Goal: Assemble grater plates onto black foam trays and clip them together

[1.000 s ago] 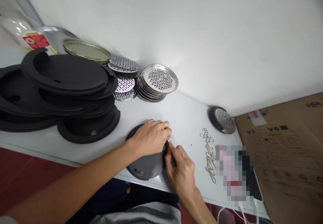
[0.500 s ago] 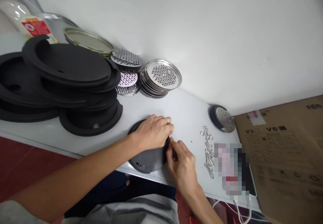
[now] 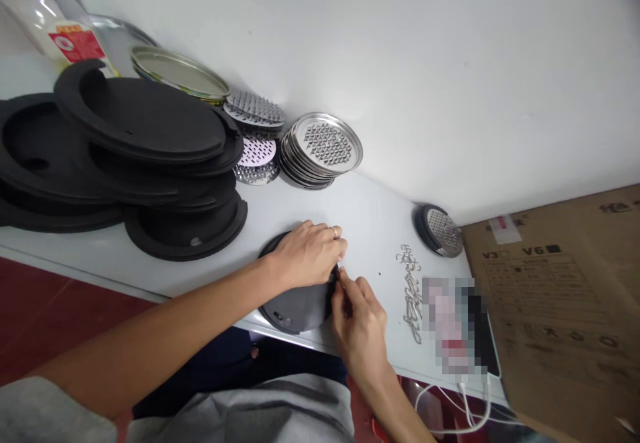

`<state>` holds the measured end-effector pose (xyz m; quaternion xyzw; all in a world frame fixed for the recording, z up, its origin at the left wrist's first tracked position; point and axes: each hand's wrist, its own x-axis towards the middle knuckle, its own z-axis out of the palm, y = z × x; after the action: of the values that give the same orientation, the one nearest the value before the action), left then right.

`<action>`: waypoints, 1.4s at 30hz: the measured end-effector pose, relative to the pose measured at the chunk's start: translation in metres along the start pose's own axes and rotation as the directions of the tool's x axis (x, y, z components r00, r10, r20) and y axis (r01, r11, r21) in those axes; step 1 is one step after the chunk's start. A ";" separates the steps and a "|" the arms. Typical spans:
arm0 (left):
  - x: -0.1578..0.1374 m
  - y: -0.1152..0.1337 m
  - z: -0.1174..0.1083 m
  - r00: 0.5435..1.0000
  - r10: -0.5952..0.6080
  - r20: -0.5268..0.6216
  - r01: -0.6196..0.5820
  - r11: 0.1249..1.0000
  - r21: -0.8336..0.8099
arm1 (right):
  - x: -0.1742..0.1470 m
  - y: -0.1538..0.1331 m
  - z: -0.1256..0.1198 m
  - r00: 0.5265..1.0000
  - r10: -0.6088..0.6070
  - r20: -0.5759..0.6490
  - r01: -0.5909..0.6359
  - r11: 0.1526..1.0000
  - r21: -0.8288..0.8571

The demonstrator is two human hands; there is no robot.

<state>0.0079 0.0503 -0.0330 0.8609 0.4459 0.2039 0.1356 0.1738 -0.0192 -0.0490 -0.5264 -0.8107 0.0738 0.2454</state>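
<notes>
A black round plastic base (image 3: pixel 300 310) lies on the white table close to its front edge. My left hand (image 3: pixel 313 253), a ring on one finger, rests across it with fingers curled over the right side of its rim. At that same rim my right hand (image 3: pixel 360 313) is closed in a pinch, its fingertips almost touching the left ones. A tiny shiny bit shows between the fingertips; its kind cannot be made out. Right of the hands lies a small pile of metal rings and wire-like pieces (image 3: pixel 413 296).
Black round bases (image 3: pixel 150 120) are heaped at left. Behind stand stacked metal grater discs (image 3: pixel 327 146), toothed discs (image 3: pixel 255 110) and a round tin lid (image 3: pixel 180 73). At right are a base with grater disc (image 3: pixel 443 230), a blurred-out item (image 3: pixel 453 326), white cables (image 3: pixel 467 410) and a cardboard box (image 3: pixel 565 310).
The view has shifted slightly, so the scene sits a little higher. Both hands stay at the base's rim, with only small fingertip movement.
</notes>
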 end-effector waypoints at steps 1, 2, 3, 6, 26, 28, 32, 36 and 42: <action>0.000 0.000 0.000 1.000 0.004 0.002 -0.004 1.000 0.000 | -0.002 0.000 0.001 1.000 0.001 -0.008 -0.001 1.000 -0.006; 0.000 0.000 0.000 1.000 0.006 0.003 -0.006 1.000 0.000 | -0.002 0.000 0.001 1.000 0.001 -0.010 -0.002 1.000 -0.012; 0.000 0.000 0.001 1.000 0.006 0.002 -0.006 1.000 0.000 | -0.002 -0.001 0.001 1.000 0.001 -0.005 -0.001 1.000 -0.017; 0.001 -0.001 0.003 1.000 0.004 0.001 -0.004 1.000 -0.002 | 0.002 -0.002 -0.003 0.999 0.000 0.035 0.001 1.000 -0.028; 0.002 -0.001 0.003 1.000 0.004 0.004 -0.004 1.000 0.004 | 0.014 0.009 -0.021 0.965 -0.086 0.247 0.094 0.995 -0.020; 0.002 -0.001 0.003 1.000 0.003 0.001 -0.003 1.000 0.002 | 0.012 0.012 -0.020 0.971 -0.088 0.220 0.091 0.996 -0.004; 0.002 -0.001 0.003 1.000 0.000 0.003 0.000 1.000 -0.004 | 0.005 0.016 -0.014 0.991 -0.056 0.119 0.056 0.998 0.004; 0.002 -0.001 0.003 1.000 0.004 0.010 -0.004 1.000 -0.005 | 0.001 0.016 -0.010 0.995 -0.056 0.088 0.056 0.998 0.006; 0.002 0.000 0.002 1.000 0.005 0.020 -0.005 1.000 0.005 | 0.004 0.015 -0.015 0.981 -0.102 0.165 0.106 0.994 -0.010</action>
<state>0.0100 0.0523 -0.0342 0.8644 0.4427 0.1944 0.1377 0.1918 -0.0115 -0.0403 -0.4777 -0.8552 0.0964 0.1764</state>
